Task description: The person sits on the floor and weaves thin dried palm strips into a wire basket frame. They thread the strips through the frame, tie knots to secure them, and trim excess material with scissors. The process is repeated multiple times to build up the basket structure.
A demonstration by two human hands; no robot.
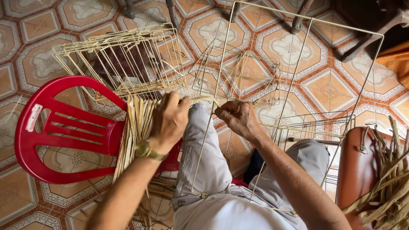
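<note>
Home weaving workshop, patterned tile floor [272,47], wire frames [128,59]

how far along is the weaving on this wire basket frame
Barely started. Done: nothing woven shows on the big wire frame over the knees. In hand: the left hand and right hand pinch one pale strip at a frame wire. Left: nearly the whole frame, with a bundle of strips on the red chair unused.

Head-worn view, steeply downward, close
</note>
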